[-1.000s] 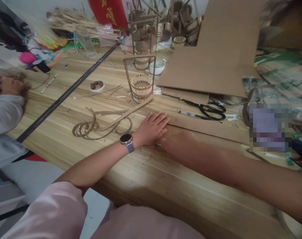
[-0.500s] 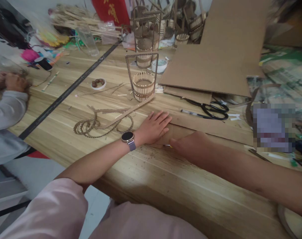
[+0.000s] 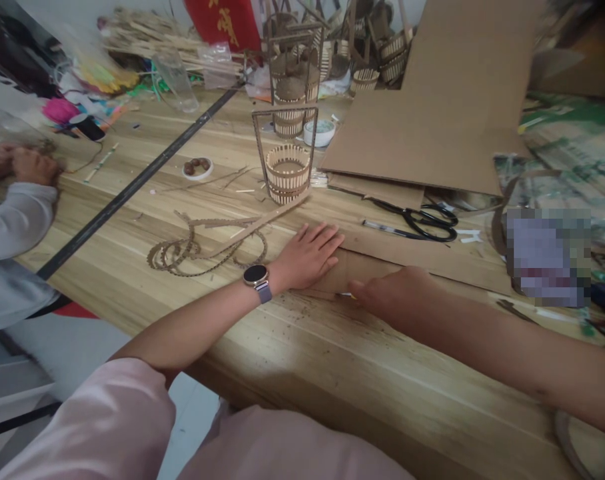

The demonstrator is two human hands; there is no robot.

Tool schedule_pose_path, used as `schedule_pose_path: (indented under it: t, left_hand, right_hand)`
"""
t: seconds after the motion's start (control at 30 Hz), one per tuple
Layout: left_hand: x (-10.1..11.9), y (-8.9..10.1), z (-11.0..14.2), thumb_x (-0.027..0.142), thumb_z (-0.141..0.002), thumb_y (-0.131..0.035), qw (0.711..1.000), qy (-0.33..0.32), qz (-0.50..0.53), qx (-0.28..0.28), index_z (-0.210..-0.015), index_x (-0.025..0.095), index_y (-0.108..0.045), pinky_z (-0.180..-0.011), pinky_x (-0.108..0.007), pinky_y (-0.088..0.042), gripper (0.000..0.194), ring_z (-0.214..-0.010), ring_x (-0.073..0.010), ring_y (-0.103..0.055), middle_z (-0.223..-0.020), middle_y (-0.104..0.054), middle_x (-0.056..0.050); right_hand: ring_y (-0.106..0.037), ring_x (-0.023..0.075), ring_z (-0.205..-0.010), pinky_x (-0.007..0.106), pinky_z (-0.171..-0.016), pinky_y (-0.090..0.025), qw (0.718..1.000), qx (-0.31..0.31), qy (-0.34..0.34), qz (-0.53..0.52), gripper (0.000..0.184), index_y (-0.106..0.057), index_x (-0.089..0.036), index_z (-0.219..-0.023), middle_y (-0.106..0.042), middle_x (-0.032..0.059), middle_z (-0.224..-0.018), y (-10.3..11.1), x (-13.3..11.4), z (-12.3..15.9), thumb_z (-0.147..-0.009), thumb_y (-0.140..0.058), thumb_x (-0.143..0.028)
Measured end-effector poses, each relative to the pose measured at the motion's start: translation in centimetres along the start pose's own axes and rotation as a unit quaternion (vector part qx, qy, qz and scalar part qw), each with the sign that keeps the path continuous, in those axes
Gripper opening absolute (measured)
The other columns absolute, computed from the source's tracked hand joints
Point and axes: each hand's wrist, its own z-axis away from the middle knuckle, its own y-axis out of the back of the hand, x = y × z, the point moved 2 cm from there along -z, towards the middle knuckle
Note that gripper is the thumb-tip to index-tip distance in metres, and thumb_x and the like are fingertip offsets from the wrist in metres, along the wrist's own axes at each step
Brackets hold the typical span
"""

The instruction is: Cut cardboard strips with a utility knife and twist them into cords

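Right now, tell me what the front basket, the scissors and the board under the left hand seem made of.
Basket: pale, matt slats, probably wood or bamboo by their straight, stick-like look; brown handle, likely cardboard, given its ridged edges.
Scissors: smooth black handles, perhaps plastic-coated or painted metal; I can't tell which.
Board: likely uncoated cardboard, judging by its dull brown face.

The light is muted, the picture's edges blurred.

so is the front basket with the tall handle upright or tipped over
Upright: the slatted basket stands on the wooden table with its mouth facing up and its handle rising above.
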Motion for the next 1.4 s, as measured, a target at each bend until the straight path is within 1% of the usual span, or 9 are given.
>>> schedule_pose_path:
  t: [0.1, 0.23, 0.47, 0.63, 0.83, 1.0, 1.17, 1.33, 1.4]
  left_hand:
    - [0.0, 0.0, 0.0, 0.037, -0.105, -0.029, 1.0, 0.001, 0.003, -0.005, -0.15, 0.012, -0.036, -0.121, -0.052, -0.019, 0.052, -0.149, -0.0303, -0.024, -0.161, -0.032, -0.012]
    - [0.0, 0.0, 0.0, 0.038, -0.105, -0.029, 1.0, 0.003, 0.002, -0.001, -0.15, 0.013, -0.037, -0.121, -0.051, -0.019, 0.052, -0.149, -0.0298, -0.025, -0.16, -0.033, -0.013]
    - [0.1, 0.1, 0.0, 0.037, -0.106, -0.029, 1.0, 0.004, -0.004, -0.006, -0.151, 0.013, -0.037, -0.121, -0.051, -0.02, 0.051, -0.149, -0.0297, -0.025, -0.161, -0.032, -0.012]
    - [0.2, 0.4, -0.1, 0.037, -0.106, -0.03, 1.0, 0.01, -0.005, -0.015, -0.151, 0.013, -0.036, -0.121, -0.051, -0.019, 0.052, -0.149, -0.029, -0.025, -0.161, -0.032, -0.012]
    - [0.1, 0.3, -0.1, 0.037, -0.106, -0.031, 1.0, 0.011, -0.002, -0.015, -0.151, 0.014, -0.036, -0.121, -0.05, -0.018, 0.051, -0.149, -0.0295, -0.025, -0.161, -0.032, -0.011]
    - [0.2, 0.3, 0.0, 0.036, -0.106, -0.031, 1.0, 0.008, -0.003, -0.01, -0.151, 0.014, -0.036, -0.121, -0.05, -0.018, 0.051, -0.149, -0.0287, -0.025, -0.16, -0.033, -0.012]
    - [0.2, 0.4, -0.1, 0.037, -0.105, -0.03, 1.0, 0.012, -0.007, -0.017, -0.151, 0.015, -0.035, -0.12, -0.049, -0.019, 0.051, -0.148, -0.0287, -0.026, -0.161, -0.032, -0.012]
    - [0.0, 1.0, -0.5, 0.037, -0.104, -0.035, 0.999, 0.007, 0.0, -0.037, -0.148, 0.013, -0.038, -0.117, -0.05, -0.023, 0.05, -0.145, -0.0315, -0.031, -0.159, -0.033, -0.017]
    - [0.0, 1.4, -0.8, 0.036, -0.103, -0.039, 0.999, 0.0, 0.006, -0.043, -0.145, 0.012, -0.041, -0.115, -0.049, -0.025, 0.049, -0.142, -0.0322, -0.034, -0.156, -0.036, -0.018]
  right_hand:
    - [-0.074, 0.0275, -0.071, 0.028, -0.046, -0.037, 1.0, 0.01, -0.004, 0.01, 0.036, -0.065, -0.021, -0.106, -0.076, 0.0069, -0.078, -1.6, 0.7, 0.2, -0.084, -0.045, 0.001]
    - [-0.074, 0.0246, -0.067, 0.025, -0.043, -0.029, 0.999, 0.031, -0.004, 0.025, 0.035, -0.063, -0.023, -0.104, -0.075, 0.0022, -0.074, -3.2, 1.5, 0.5, -0.083, -0.048, 0.001]
    - [-0.072, 0.0228, -0.059, 0.026, -0.042, -0.024, 0.998, 0.065, 0.0, 0.025, 0.031, -0.064, -0.023, -0.096, -0.073, 0.0012, -0.066, -4.1, 2.1, 0.7, -0.08, -0.052, 0.001]
    - [-0.069, 0.0221, -0.056, 0.028, -0.044, -0.024, 0.992, 0.121, -0.004, 0.033, 0.033, -0.064, -0.024, -0.091, -0.07, 0.002, -0.061, -4.8, 2.2, 1.3, -0.078, -0.047, 0.002]
    - [-0.07, 0.0244, -0.059, 0.03, -0.045, -0.021, 0.994, 0.091, -0.004, 0.055, 0.039, -0.065, -0.025, -0.1, -0.072, 0.0032, -0.066, -5.3, 2.6, 1.7, -0.082, -0.043, 0.002]
    - [-0.07, 0.0247, -0.064, 0.028, -0.045, -0.022, 0.998, 0.05, -0.035, 0.005, 0.038, -0.066, -0.025, -0.106, -0.073, 0.0048, -0.068, -6.0, 3.5, 2.0, -0.085, -0.045, -0.002]
    - [-0.069, 0.0251, -0.06, 0.03, -0.044, -0.019, 0.997, 0.06, -0.043, -0.02, 0.027, -0.067, -0.023, -0.108, -0.072, 0.0065, -0.064, -5.8, 3.5, 2.7, -0.091, -0.048, -0.013]
    - [-0.069, 0.0218, -0.056, 0.028, -0.043, -0.016, 0.996, 0.034, -0.072, -0.029, 0.032, -0.064, -0.024, -0.115, -0.072, 0.0052, -0.064, -6.1, 3.8, 3.3, -0.091, -0.047, -0.012]
    - [-0.069, 0.0224, -0.056, 0.029, -0.043, -0.016, 0.996, 0.039, -0.075, -0.037, 0.033, -0.063, -0.025, -0.12, -0.072, 0.0051, -0.064, -6.2, 3.8, 3.5, -0.093, -0.046, -0.015]
